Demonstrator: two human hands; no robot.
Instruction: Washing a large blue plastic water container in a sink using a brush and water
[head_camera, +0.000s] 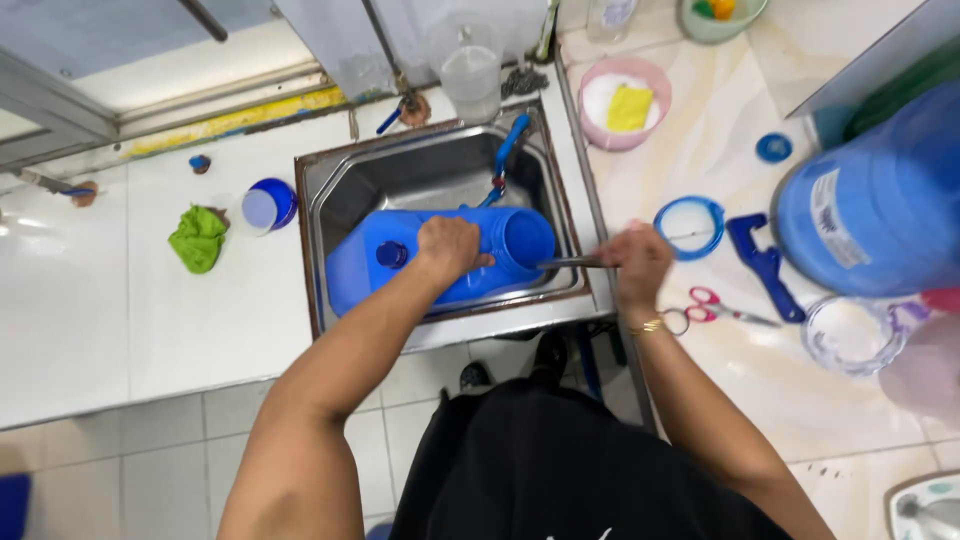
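Observation:
A blue plastic jug (400, 262) lies on its side across the steel sink (430, 165), its wide mouth facing right. My left hand (450, 250) grips the jug on its upper side, near the neck. My right hand (637, 262) is shut on a thin dark tool (570, 263), whose tip points left at the jug's mouth. A gold bracelet sits on my right wrist.
A big blue water bottle (880, 200) stands at the right. On the counter lie red-handled scissors (715, 308), a blue ring (688, 227), a blue handle piece (765, 265), a pink bowl with a yellow sponge (627, 103) and a clear lid (850, 335). A green cloth (198, 238) lies left.

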